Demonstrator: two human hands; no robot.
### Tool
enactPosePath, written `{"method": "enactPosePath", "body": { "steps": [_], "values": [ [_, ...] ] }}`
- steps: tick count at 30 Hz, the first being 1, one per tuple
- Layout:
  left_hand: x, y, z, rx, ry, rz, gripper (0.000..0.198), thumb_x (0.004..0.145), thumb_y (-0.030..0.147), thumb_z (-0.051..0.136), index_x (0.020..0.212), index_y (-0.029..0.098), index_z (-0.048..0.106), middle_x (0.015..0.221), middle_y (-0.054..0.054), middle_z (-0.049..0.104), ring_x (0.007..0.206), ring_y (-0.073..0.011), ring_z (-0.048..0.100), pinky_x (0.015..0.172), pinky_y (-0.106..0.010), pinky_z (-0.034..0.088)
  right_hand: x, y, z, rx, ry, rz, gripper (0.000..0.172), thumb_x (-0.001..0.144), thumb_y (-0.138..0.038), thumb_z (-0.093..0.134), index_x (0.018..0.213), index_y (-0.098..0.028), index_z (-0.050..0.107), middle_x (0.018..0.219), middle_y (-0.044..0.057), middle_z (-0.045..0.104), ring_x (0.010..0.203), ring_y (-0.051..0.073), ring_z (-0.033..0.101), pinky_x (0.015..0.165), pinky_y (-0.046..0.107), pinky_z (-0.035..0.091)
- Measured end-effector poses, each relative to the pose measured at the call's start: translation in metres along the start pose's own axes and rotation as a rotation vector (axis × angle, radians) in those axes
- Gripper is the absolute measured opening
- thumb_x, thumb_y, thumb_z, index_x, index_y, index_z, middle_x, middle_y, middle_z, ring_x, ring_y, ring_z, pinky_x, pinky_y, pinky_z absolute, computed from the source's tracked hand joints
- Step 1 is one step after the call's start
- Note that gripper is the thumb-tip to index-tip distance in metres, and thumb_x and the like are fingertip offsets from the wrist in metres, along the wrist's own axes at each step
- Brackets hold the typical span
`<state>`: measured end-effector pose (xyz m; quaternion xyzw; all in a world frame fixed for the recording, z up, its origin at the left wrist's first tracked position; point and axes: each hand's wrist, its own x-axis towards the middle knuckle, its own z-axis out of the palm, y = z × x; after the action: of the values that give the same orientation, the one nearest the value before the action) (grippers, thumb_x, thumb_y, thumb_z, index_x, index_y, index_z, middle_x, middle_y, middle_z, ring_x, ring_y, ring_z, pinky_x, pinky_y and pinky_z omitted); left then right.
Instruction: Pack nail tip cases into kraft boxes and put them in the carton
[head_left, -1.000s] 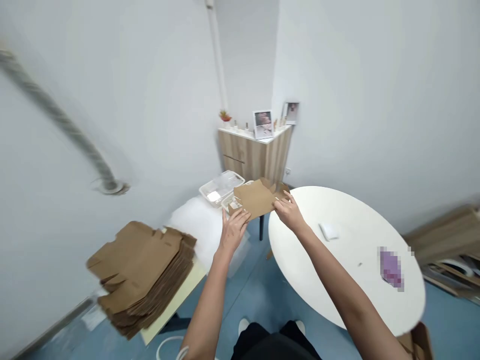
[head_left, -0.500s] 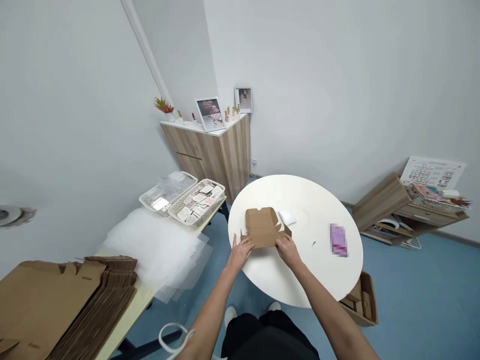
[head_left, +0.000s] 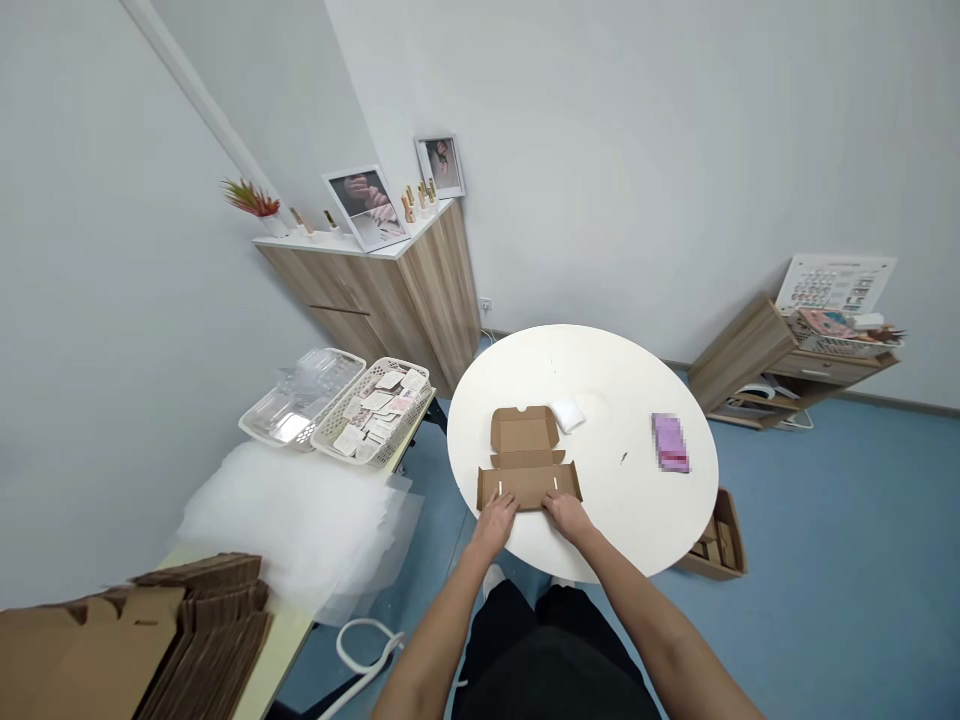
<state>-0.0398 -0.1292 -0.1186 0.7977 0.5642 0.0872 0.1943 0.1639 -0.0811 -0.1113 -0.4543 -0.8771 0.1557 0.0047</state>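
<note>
In the head view, the white printed board (head_left: pixel 835 283) on the low shelf unit (head_left: pixel 787 365) carries rows of small pictures and lines of text too small to read. The cards (head_left: pixel 379 402) in the perforated white basket (head_left: pixel 367 455) also bear print that cannot be made out, and the purple packet (head_left: pixel 670 443) is pixelated over.

The cardboard box (head_left: pixel 526 460) lies opened out on the round white bench (head_left: pixel 637 530), near its front edge. It is plain brown: a far panel with a small notch in its edge and slanted corners, a narrow middle strip with short side tabs, and a wider near panel with raised end flaps and two short white-showing slits. Left hand (head_left: pixel 496 514) and right hand (head_left: pixel 565 514) each have their grip on the near edge, fingers bent over it, thumbs inward. Just beyond the box's right side sits a soft white packet (head_left: pixel 568 415).
</note>
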Motion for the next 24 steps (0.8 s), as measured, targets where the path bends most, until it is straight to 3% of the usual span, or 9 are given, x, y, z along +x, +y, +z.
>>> {"method": "enactPosePath", "body": {
  "steps": [5, 8, 11, 14, 18, 21, 24],
  "values": [
    [0.012, 0.008, 0.033, -0.035, 0.08, 0.013, 0.045, 0.09, 0.011, 0.038, 0.133, 0.02, 0.05, 0.142, -0.014, 0.051, 0.136, -0.026, 0.044, 0.112, -0.052, 0.037, 0.003, -0.009, -0.003, 0.048, -0.113, 0.065, 0.024, 0.089, -0.01, 0.046, 0.088, -0.018, 0.069, 0.094, 0.01, 0.07, 0.086, 0.02, 0.067, 0.072, 0.027, 0.047],
    [0.02, 0.009, 0.044, -0.002, 0.086, 0.029, 0.043, 0.094, 0.015, 0.036, 0.136, 0.017, 0.048, 0.146, -0.014, 0.046, 0.14, -0.0268, 0.037, 0.113, -0.054, 0.034, 0.007, -0.01, -0.011, 0.099, -0.194, 0.091, 0.024, 0.091, -0.018, 0.046, 0.096, -0.018, 0.069, 0.1, 0.01, 0.071, 0.093, 0.021, 0.066, 0.078, 0.027, 0.047],
    [0.024, 0.008, 0.05, 0.052, 0.093, 0.057, 0.043, 0.096, 0.015, 0.034, 0.137, 0.017, 0.047, 0.149, -0.012, 0.043, 0.141, -0.026, 0.034, 0.114, -0.054, 0.031, 0.016, -0.005, -0.022, 0.137, -0.249, 0.128, 0.026, 0.091, -0.03, 0.047, 0.088, -0.017, 0.07, 0.096, 0.011, 0.072, 0.091, 0.022, 0.065, 0.079, 0.029, 0.045],
    [0.024, 0.007, 0.053, 0.074, 0.108, 0.06, 0.045, 0.095, 0.013, 0.034, 0.138, 0.019, 0.046, 0.148, -0.011, 0.045, 0.141, -0.025, 0.036, 0.115, -0.053, 0.031, 0.031, 0.009, -0.034, 0.159, -0.112, 0.265, 0.03, 0.092, -0.031, 0.043, 0.082, -0.017, 0.068, 0.092, 0.01, 0.071, 0.094, 0.023, 0.061, 0.083, 0.03, 0.043],
    [0.025, 0.008, 0.053, 0.039, 0.125, 0.029, 0.048, 0.093, 0.01, 0.036, 0.138, 0.021, 0.046, 0.147, -0.01, 0.046, 0.141, -0.0248, 0.036, 0.114, -0.054, 0.031, 0.056, 0.034, -0.044, 0.213, 0.098, 0.512, 0.022, 0.089, -0.025, 0.045, 0.098, -0.016, 0.063, 0.106, 0.011, 0.067, 0.106, 0.025, 0.054, 0.089, 0.032, 0.04],
    [0.026, 0.006, 0.054, -0.012, 0.139, -0.002, 0.052, 0.089, 0.009, 0.041, 0.14, 0.02, 0.043, 0.15, -0.011, 0.043, 0.143, -0.0257, 0.032, 0.114, -0.055, 0.031, 0.077, 0.048, -0.046, 0.363, 0.054, 0.69, 0.032, 0.085, -0.025, 0.052, 0.116, -0.016, 0.056, 0.118, 0.012, 0.064, 0.114, 0.027, 0.052, 0.09, 0.032, 0.04],
    [0.027, 0.004, 0.055, -0.045, 0.127, -0.012, 0.046, 0.09, 0.009, 0.043, 0.134, 0.02, 0.05, 0.149, -0.012, 0.043, 0.143, -0.0268, 0.031, 0.113, -0.055, 0.033, 0.097, 0.055, -0.044, 0.527, -0.056, 0.816, 0.041, 0.084, -0.028, 0.054, 0.123, -0.018, 0.051, 0.115, 0.009, 0.066, 0.111, 0.025, 0.058, 0.087, 0.033, 0.042]
  ]
}}
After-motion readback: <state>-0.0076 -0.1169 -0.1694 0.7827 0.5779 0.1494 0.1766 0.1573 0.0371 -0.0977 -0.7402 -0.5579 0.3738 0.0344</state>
